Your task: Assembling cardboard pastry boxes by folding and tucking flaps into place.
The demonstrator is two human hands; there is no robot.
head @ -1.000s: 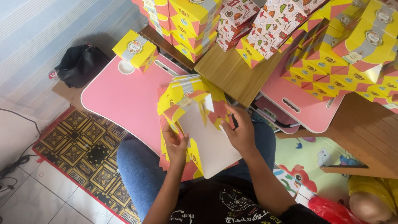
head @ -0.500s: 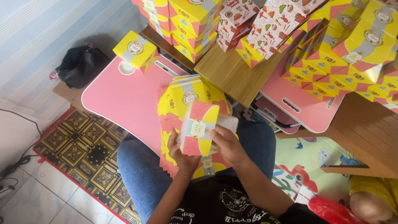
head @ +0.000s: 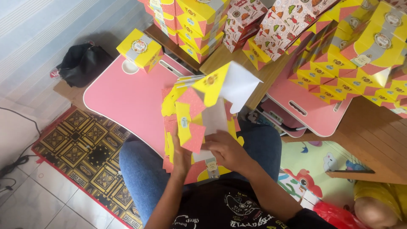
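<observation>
Head view, read from left to right. A black bag point(head: 82, 63) lay on the floor at far left, beside a patterned mat point(head: 85, 157). A folded yellow box point(head: 140, 48) stood on the far corner of a low pink table point(head: 127, 101). At centre, above the lap, the person held a flat box blank point(head: 203, 106) of yellow and pink card, partly unfolded, its white inner flap raised toward the stacks behind. The left hand point(head: 182, 154) gripped the blank's lower left edge, fingers closed on the card. The right hand point(head: 227, 150) pressed on the lower middle of the same blank, fingers curled over it, close beside the left hand; whether it pinched the card or merely rested on it could not be told, since the card hid the fingertips. More blanks appeared to lie beneath, on the lap. Stacked yellow boxes point(head: 360, 55) and patterned white boxes point(head: 275, 25) filled the upper right, over a second pink table point(head: 305, 110) and a wooden board point(head: 373, 144).
</observation>
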